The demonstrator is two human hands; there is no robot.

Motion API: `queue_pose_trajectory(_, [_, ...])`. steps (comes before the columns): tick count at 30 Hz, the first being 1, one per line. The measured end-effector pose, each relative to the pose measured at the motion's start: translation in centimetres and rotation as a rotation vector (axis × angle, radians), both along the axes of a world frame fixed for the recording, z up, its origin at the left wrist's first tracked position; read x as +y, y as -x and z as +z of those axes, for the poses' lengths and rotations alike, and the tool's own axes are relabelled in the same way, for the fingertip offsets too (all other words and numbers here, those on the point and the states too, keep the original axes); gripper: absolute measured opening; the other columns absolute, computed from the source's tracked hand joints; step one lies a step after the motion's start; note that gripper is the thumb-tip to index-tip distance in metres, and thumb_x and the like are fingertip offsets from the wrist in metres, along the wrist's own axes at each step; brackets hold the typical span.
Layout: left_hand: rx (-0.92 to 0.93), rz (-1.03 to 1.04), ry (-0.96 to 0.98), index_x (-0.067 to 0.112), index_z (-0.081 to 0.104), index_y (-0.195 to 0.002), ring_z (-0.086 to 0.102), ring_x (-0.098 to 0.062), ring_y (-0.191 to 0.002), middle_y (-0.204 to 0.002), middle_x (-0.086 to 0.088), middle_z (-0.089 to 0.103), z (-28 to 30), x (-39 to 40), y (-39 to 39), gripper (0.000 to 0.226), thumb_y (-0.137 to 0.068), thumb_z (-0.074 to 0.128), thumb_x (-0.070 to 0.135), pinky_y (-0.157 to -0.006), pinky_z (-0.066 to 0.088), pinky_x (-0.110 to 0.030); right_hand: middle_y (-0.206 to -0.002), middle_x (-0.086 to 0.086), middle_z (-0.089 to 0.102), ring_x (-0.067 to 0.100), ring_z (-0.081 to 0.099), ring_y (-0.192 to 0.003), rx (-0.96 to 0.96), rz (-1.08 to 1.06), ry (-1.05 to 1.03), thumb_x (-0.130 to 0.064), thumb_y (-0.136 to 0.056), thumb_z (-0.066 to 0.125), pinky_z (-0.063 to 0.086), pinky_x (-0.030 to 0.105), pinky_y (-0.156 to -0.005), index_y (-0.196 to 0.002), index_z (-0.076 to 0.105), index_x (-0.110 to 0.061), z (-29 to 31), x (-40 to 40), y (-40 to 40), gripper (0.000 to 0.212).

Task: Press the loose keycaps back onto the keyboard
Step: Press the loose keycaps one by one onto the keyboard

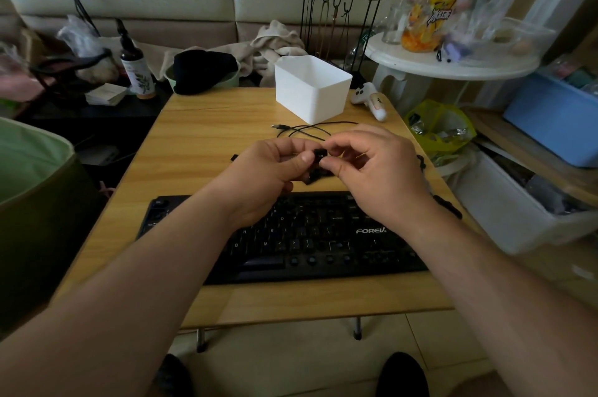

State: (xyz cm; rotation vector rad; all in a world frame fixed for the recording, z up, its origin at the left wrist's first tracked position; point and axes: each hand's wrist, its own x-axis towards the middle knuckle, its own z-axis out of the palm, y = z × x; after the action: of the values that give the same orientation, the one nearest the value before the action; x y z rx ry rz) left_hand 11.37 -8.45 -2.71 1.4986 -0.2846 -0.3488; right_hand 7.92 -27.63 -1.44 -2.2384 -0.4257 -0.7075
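Your hands meet above the far edge of the keyboard (291, 234). Your left hand (268, 176) and right hand (372, 170) both pinch one small black keycap (320, 154) between thumb and fingertips, held off the counter (200, 137). Its facing cannot be told. The black keyboard lies long axis left to right, several sockets bare. More loose keycaps (312, 177) sit beneath your hands.
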Motion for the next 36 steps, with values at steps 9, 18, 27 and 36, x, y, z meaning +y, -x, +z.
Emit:
queue_pose_trajectory(9, [0.015, -0.033, 0.007, 0.022, 0.076, -0.102, 0.065, -0.009, -0.085, -0.095, -0.001, 0.076, 0.0, -0.3, 0.3, 0.016, -0.102, 0.062, 0.014, -0.071, 0.043, -0.026, -0.1, -0.01, 0.071, 0.002, 0.063, -0.094, -0.006, 0.028, 0.054, -0.008, -0.086, 0.081, 0.049, 0.016, -0.082, -0.105, 0.081, -0.02, -0.1, -0.6, 0.0, 0.022])
queue_pose_trajectory(18, [0.126, 0.027, 0.151, 0.017, 0.07, -0.101, 0.067, -0.01, -0.078, -0.088, -0.001, 0.073, 0.0, -3.2, 3.2, 0.01, -0.097, 0.069, 0.008, -0.077, 0.046, -0.029, -0.093, -0.007, 0.073, 0.012, 0.067, -0.082, 0.022, -0.063, 0.17, -0.021, -0.084, 0.085, 0.057, 0.035, -0.075, -0.104, 0.081, -0.023, 1.5, -3.1, 2.3, 0.02])
queue_pose_trajectory(27, [0.221, -0.086, 0.234, 0.015, 0.066, -0.102, 0.065, -0.007, -0.074, -0.083, 0.001, 0.071, -0.1, -5.7, 6.1, 0.009, -0.096, 0.068, 0.009, -0.07, 0.048, -0.023, -0.094, -0.01, 0.068, 0.007, 0.063, -0.072, 0.097, -0.024, 0.344, -0.018, -0.082, 0.086, 0.056, 0.031, -0.066, -0.108, 0.08, -0.025, 3.4, -5.3, 6.2, 0.028])
queue_pose_trajectory(36, [0.175, -0.154, 0.088, 0.012, 0.066, -0.106, 0.069, -0.013, -0.083, -0.087, -0.004, 0.073, -1.3, -6.3, 7.5, 0.012, -0.1, 0.064, 0.003, -0.074, 0.05, -0.025, -0.099, -0.012, 0.067, 0.007, 0.065, -0.085, 0.19, -0.064, 0.078, -0.006, -0.079, 0.087, 0.052, 0.015, -0.074, -0.106, 0.08, -0.021, -0.6, -5.7, 9.1, 0.032])
